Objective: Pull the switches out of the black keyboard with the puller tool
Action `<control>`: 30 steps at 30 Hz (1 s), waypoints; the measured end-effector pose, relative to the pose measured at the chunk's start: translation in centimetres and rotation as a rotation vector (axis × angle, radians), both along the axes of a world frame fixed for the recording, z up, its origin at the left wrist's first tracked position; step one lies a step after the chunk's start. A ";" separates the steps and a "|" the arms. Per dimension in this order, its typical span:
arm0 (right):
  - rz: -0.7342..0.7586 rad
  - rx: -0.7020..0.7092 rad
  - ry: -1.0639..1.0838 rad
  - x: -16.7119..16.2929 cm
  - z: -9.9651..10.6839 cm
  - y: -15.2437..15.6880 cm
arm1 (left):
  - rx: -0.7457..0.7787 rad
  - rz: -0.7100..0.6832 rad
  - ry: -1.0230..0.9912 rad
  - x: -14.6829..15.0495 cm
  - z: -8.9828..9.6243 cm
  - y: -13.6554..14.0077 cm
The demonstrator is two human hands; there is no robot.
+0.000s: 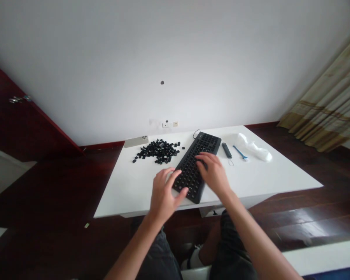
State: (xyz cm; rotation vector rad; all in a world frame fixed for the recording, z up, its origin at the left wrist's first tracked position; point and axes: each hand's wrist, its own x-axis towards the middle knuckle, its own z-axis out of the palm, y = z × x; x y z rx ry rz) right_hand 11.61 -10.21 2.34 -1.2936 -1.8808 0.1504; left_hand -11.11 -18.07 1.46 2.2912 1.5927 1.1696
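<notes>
A black keyboard (pixel 205 144) lies slantwise on the white table, with many of its key positions looking bare of caps. At its near left edge is my left hand (pixel 164 190), thumb and forefinger spread apart over the corner and touching it. Over the middle of the keys, my right hand (pixel 213 171) is bent, thumb and forefinger close together at the key bed. Whatever may be between those fingertips is too small to make out. Left of the keyboard spreads a heap of loose black keycaps (pixel 160 149), a few lying apart from it.
Behind the heap lies a phone (pixel 136 141). To the keyboard's right are a dark handled tool (pixel 226 150) with a wire loop, a blue brush (pixel 239 152) and a crumpled clear plastic bag (pixel 253 147). The white table (pixel 128 182) stands against the wall.
</notes>
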 end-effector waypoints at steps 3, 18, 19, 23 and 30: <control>-0.324 0.048 0.031 8.8 -1.8 4.4 | -0.099 0.090 0.165 4.1 -2.2 -2.9; -0.542 -0.257 -0.135 17.3 -7.2 8.9 | -0.307 0.000 0.230 4.2 -2.0 -1.4; -0.552 -0.262 -0.176 17.3 -7.2 8.9 | -0.303 0.004 0.211 3.8 -2.0 -1.2; -0.585 -0.277 -0.287 17.1 -7.1 8.5 | -0.303 0.016 0.137 1.3 -2.2 -0.3; -0.593 -0.210 -0.227 17.0 -7.0 8.1 | -0.330 -0.054 0.130 -2.0 -1.8 1.4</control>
